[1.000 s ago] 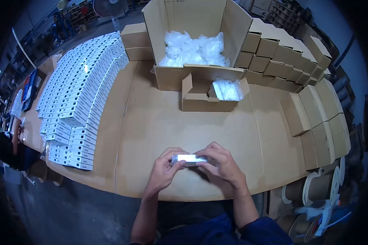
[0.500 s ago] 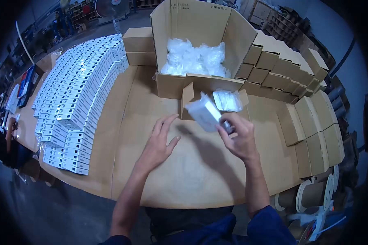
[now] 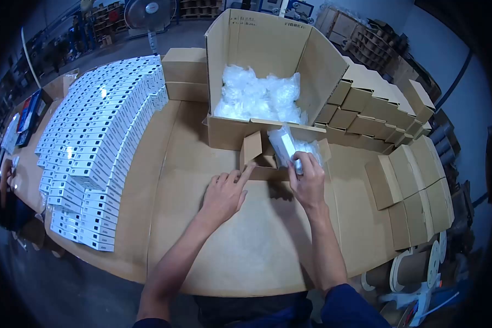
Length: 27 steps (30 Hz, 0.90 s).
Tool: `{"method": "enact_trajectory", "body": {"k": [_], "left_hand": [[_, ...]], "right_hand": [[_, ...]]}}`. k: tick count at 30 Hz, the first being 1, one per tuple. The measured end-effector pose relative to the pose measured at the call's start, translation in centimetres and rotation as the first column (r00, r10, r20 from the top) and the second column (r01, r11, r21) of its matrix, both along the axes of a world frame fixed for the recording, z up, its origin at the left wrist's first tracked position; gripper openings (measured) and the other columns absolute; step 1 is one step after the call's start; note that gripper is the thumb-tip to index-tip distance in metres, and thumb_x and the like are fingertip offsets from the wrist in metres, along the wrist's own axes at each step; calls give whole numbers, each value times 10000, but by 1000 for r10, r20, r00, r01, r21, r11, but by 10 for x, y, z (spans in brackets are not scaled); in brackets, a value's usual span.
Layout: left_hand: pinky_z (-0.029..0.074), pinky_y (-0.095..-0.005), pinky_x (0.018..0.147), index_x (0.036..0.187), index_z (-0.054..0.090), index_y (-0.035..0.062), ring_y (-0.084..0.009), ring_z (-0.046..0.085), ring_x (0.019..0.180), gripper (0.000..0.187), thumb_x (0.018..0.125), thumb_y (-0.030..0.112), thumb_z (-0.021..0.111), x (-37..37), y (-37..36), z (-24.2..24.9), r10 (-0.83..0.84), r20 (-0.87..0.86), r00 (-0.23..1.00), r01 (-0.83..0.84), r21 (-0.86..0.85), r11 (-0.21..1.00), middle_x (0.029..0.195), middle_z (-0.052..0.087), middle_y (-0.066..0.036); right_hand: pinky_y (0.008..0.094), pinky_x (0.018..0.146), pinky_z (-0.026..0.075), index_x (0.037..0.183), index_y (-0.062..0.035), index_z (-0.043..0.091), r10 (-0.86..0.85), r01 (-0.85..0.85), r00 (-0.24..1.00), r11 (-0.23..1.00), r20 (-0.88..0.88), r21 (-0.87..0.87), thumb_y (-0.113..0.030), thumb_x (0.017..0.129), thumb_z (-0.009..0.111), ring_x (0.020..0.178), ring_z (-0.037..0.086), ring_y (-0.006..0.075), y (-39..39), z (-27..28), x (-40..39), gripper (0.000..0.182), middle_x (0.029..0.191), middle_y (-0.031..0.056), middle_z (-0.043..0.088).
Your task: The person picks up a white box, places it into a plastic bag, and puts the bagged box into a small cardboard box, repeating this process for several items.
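Note:
My right hand (image 3: 310, 183) grips a white box in a clear plastic bag (image 3: 281, 145), tilted over a small open carton (image 3: 268, 174). Another bagged white pack (image 3: 311, 150) shows in the carton's right part, partly hidden by my fingers. At the carton's front left corner, the extended index finger of my left hand (image 3: 224, 195) reaches the edge below a raised flap (image 3: 252, 147). The other left fingers are loosely bent, and that hand holds nothing. Right behind the carton stands a large open cardboard box (image 3: 224, 135) with many clear plastic bags (image 3: 259, 95) inside.
Long stacked rows of small white boxes (image 3: 95, 128) cover the table's left side. Brown cartons (image 3: 366, 104) are piled at the back right, with more cartons (image 3: 413, 186) along the right edge. Another person's hand (image 3: 5, 175) shows at far left. A fan (image 3: 150, 13) stands behind.
My right hand has carried the bagged box from in front of the carton to over its opening. My left hand has moved right and forward to the carton's corner.

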<state>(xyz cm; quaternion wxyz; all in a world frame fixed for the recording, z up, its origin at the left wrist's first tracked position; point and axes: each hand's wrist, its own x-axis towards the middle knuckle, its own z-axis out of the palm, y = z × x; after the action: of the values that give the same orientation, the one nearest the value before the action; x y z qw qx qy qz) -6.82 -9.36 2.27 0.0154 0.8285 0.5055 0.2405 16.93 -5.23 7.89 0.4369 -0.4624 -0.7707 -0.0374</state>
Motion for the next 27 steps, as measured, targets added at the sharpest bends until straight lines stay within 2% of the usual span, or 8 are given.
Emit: {"method": "enact_trajectory", "body": {"k": [6, 12, 15, 18, 21, 23, 25, 27], "left_hand": [[486, -423, 893, 1626, 309, 124, -285, 627, 945, 877, 875, 214, 752, 1, -1, -2, 51, -44, 998, -51, 12, 999, 1026, 632, -105], [495, -426, 818, 1628, 309, 119, -267, 638, 847, 890, 866, 209, 761, 3, 0, 2, 80, -70, 994, -83, -40, 996, 937, 649, -91], [499, -428, 800, 1630, 304, 117, -271, 639, 840, 897, 864, 206, 762, 4, 2, -5, 70, -14, 997, -71, -54, 996, 932, 651, -93], [502, -426, 791, 1631, 299, 118, -277, 639, 838, 897, 866, 208, 758, 6, 1, -4, 71, 5, 997, -71, -76, 995, 948, 654, -97], [504, -427, 794, 1638, 279, 131, -289, 640, 845, 903, 872, 210, 749, 2, -5, -2, 39, 29, 999, -38, -41, 998, 988, 653, -103], [512, -431, 827, 1644, 256, 146, -301, 646, 881, 913, 879, 227, 746, -6, -20, 12, 35, 83, 996, -30, -59, 998, 1038, 647, -116], [516, -433, 846, 1646, 251, 151, -303, 647, 906, 914, 883, 239, 747, -23, -43, 20, 72, 130, 989, -71, -6, 997, 1059, 643, -120], [518, -434, 883, 1615, 334, 137, -317, 642, 973, 842, 890, 254, 747, -52, -69, 36, 139, 148, 979, -146, 38, 989, 1108, 641, -131]], "right_hand": [[514, 684, 539, 967, 0, 636, -143, 143, 990, 987, 1, -79, -42, 841, 767, 776, 667, 435, 13, -6, -7, 187, 860, 225, 657], [519, 664, 546, 871, 25, 656, -209, 224, 972, 960, 103, -165, -30, 824, 766, 755, 679, 437, 29, -21, -9, 132, 840, 221, 646], [515, 682, 566, 832, 25, 683, -277, 320, 942, 910, 187, -262, -86, 843, 751, 770, 694, 442, 32, -23, -16, 131, 886, 221, 657], [527, 713, 580, 859, 15, 732, -324, 426, 885, 853, 333, -302, -169, 895, 709, 789, 709, 444, 31, -22, -19, 189, 984, 223, 676], [534, 744, 586, 901, -2, 771, -282, 390, 900, 860, 332, -328, -213, 942, 660, 800, 715, 454, 18, -5, -18, 242, 1111, 241, 690], [542, 824, 575, 992, 17, 774, -282, 418, 884, 833, 372, -363, -218, 969, 639, 905, 712, 467, 11, -4, -18, 271, 1313, 276, 627], [526, 977, 522, 1189, 28, 711, -258, 388, 904, 832, 342, -397, -192, 977, 630, 1152, 643, 460, -6, 5, -25, 316, 1466, 277, 522], [519, 1051, 466, 1331, 19, 610, -334, 386, 907, 903, 255, -188, -167, 978, 626, 1276, 555, 441, -16, -3, -35, 399, 1502, 263, 487]]}}
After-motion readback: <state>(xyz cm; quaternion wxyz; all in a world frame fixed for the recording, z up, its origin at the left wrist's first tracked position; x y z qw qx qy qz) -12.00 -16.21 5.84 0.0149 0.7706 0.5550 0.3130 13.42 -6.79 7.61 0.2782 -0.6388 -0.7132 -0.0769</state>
